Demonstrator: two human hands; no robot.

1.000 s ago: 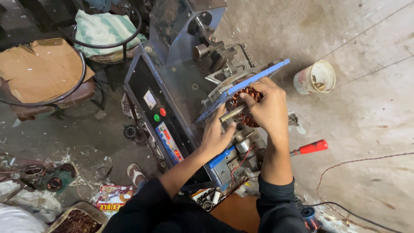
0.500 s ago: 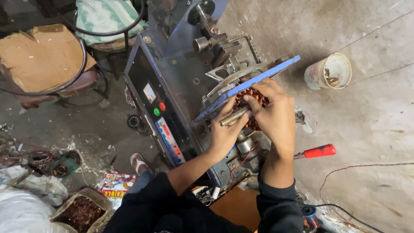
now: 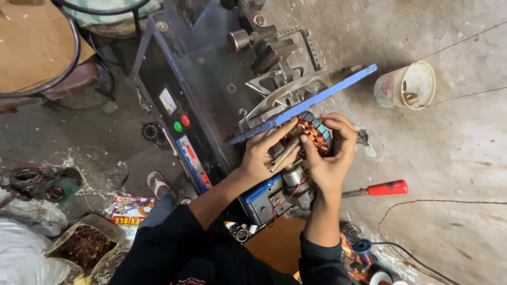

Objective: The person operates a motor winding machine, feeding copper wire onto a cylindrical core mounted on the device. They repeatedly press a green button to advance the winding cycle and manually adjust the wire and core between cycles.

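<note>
Dusty concrete floor surrounded a dark-blue winding machine. At its four o'clock, both hands clamped a copper-wound round motor armature: left hand on the shaft, right hand cupping the core. It looked heavy and rigid, with delicate windings.

We see a grey concrete floor. On it at upper right stands a white tub; a red-handled screwdriver lies right of centre. A sack of scrap sits at lower left.
</note>
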